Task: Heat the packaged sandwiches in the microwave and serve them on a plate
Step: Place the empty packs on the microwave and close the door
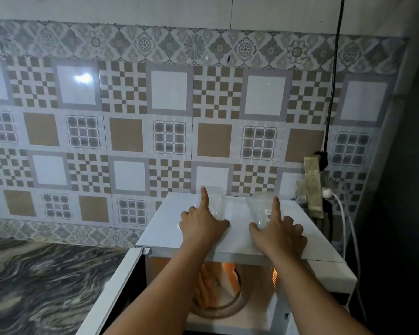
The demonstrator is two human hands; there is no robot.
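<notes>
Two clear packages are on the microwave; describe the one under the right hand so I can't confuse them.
On top of the white microwave, the right hand holds a clear plastic package. Unlike the left package, it carries a small barcode sticker.

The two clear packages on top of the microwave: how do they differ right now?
The left package, by the left hand, shows no label; the right package, by the right hand, carries a barcode sticker and stands nearer the wall cable. Both are clear, atop the microwave.
</notes>
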